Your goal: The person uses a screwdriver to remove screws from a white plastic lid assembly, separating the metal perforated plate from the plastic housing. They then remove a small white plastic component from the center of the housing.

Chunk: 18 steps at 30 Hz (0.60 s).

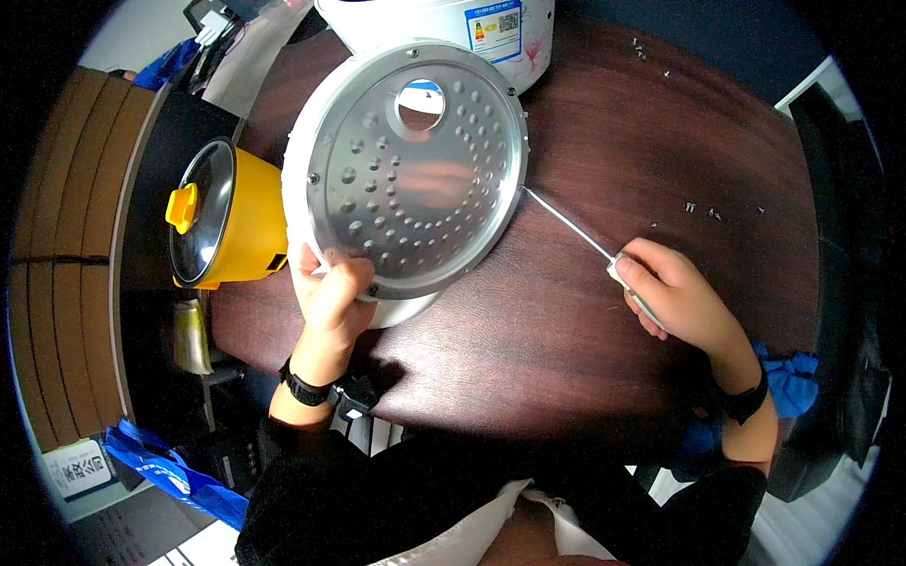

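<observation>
My left hand (332, 291) grips the lower left edge of a round lid (415, 198), thumb on the metal face. The lid stands tilted up, its dimpled silver inner plate turned toward me and a white shell behind it. A round hole pierces the plate near the top, and small screws sit around its rim. In my right hand (672, 294) is a screwdriver (578, 228) with a light-coloured handle and a thin metal shaft. Its tip is at the lid's right rim; whether it touches, I cannot tell. Behind the lid stands a white appliance body (538, 52) with a blue-edged label.
Small loose screws (713, 213) lie on the brown table (604, 368) at right, with more screws (640, 52) at the far side. A yellow pot (253, 212) with a glass lid stands left. Blue cloth (791, 382) lies by my right forearm; cardboard boxes (71, 179) are stacked far left.
</observation>
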Available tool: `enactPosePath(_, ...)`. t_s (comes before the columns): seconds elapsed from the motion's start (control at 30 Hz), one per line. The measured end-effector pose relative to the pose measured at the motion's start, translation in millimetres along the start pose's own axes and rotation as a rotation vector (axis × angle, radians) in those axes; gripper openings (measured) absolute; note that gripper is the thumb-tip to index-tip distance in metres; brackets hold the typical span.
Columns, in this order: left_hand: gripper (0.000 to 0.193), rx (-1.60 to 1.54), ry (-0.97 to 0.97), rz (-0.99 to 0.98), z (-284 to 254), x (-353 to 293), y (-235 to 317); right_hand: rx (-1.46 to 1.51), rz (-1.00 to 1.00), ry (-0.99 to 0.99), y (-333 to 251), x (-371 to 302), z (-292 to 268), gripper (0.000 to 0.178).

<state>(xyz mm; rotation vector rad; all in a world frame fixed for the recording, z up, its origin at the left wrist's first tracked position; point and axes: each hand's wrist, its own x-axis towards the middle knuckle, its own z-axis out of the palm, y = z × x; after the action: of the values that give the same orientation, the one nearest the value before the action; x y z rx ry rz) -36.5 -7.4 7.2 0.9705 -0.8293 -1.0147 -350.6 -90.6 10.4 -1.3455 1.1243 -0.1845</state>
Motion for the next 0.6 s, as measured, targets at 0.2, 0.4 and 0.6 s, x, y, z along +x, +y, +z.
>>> enactPosePath(0.2,0.038,-0.048,-0.006,-0.021,1.2,1.4,-1.2,-0.020,-0.024,0.015,0.3,0.3,1.8,0.025)
enactPosePath(0.4,0.055,-0.064,-0.072,-0.091,1.2,2.6,2.2,-0.083,-0.022,0.000,5.8,4.5,1.3,0.030)
enactPosePath(0.6,0.065,-0.038,-0.140,-0.068,11.0,2.3,4.4,-0.055,0.040,-0.064,0.6,5.3,-1.0,0.033)
